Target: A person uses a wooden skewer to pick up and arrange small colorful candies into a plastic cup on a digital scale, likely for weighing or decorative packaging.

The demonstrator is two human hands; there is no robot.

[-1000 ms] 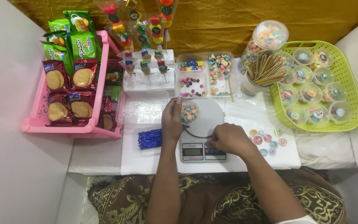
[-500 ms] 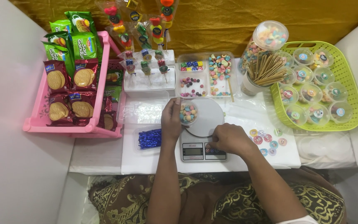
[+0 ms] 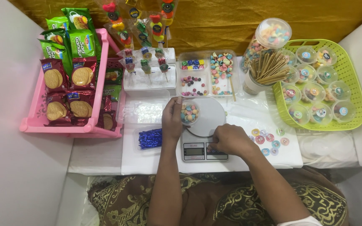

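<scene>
On the round white plate of the digital kitchen scale (image 3: 208,121), our left hand (image 3: 171,121) grips a small upright clear plastic cup of pastel candies (image 3: 189,112), mouth up; our right hand (image 3: 227,140) rests curled, empty, on the scale's buttons, sweet trays (image 3: 206,73) just behind.

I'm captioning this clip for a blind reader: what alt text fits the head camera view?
A person's left hand holds a small clear cup of pastel candies over a white kitchen scale while the right hand rests at the scale's front edge. Around it sit a pink biscuit rack and a green basket of filled cups.
</scene>
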